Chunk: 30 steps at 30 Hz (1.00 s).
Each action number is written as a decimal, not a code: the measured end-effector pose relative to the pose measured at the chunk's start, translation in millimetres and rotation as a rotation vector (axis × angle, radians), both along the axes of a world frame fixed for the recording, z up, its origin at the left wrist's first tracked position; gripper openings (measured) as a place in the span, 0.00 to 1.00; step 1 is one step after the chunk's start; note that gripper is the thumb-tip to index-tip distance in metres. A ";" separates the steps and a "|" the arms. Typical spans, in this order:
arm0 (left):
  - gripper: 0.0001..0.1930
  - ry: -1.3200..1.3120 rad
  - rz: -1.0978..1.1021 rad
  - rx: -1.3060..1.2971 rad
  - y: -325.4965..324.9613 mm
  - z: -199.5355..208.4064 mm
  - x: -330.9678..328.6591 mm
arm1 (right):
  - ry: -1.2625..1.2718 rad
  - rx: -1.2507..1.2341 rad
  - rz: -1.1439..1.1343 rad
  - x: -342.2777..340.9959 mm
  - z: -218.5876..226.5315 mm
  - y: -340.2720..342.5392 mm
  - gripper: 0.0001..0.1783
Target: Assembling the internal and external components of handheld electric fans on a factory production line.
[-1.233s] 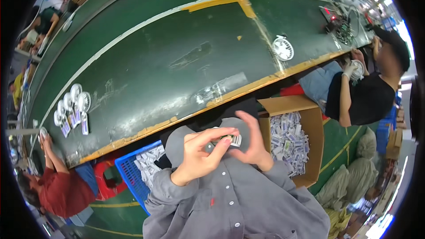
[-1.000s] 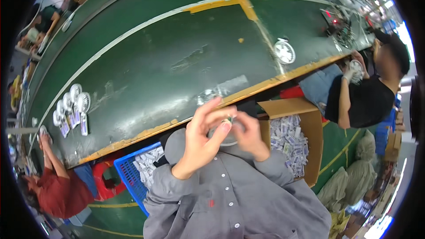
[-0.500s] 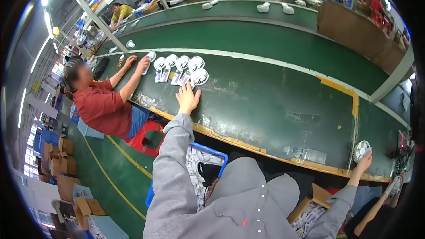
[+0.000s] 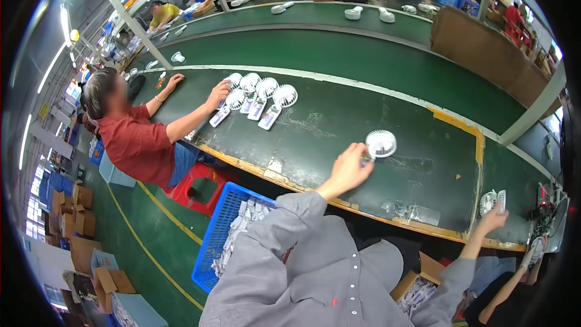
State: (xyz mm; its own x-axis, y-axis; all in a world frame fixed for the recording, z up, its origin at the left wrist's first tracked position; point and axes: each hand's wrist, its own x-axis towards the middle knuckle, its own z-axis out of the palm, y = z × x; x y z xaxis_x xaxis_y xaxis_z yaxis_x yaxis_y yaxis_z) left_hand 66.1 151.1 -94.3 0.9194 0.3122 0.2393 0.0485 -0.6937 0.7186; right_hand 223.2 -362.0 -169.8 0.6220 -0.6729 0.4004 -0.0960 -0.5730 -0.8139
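Observation:
My left hand (image 4: pixel 353 169) is closed around the handle of a small white handheld fan (image 4: pixel 381 143) over the middle of the green table. The round ribbed head points away from me, and my fingers hide most of the handle. My right hand (image 4: pixel 494 219), at the table's right end, is closed at a white ribbed fan piece (image 4: pixel 501 200) that stands nearly edge-on. Right beside it is a round white fan grille (image 4: pixel 486 203); whether the two are joined I cannot tell. Several white handheld fans (image 4: pixel 266 88) lie in a cluster on the left.
A co-worker in red (image 4: pixel 136 130) sits at the left, one hand on the clustered fans. A blue basket (image 4: pixel 209 248) of small packets stands below the table edge. A cardboard box (image 4: pixel 431 266) is by my right side. Electronic equipment (image 4: pixel 548 209) sits at the right end.
My left hand has moved right from the fan cluster to the table's middle, with a fan in it. The clustered fans have shifted right. Another ribbed white shape now shows by my right hand.

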 end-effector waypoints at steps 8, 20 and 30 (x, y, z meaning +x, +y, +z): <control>0.12 -0.295 -0.405 -0.249 -131.4 39.4 -9.4 | 0.063 0.138 1.076 -180.2 73.1 240.9 0.37; 0.09 0.036 -0.653 -0.626 -113.8 76.2 -41.1 | 0.264 0.889 1.308 -219.7 98.9 221.3 0.15; 0.20 -0.322 -0.899 -0.294 -97.5 91.2 -67.2 | 0.455 1.164 1.506 -210.5 147.2 206.0 0.15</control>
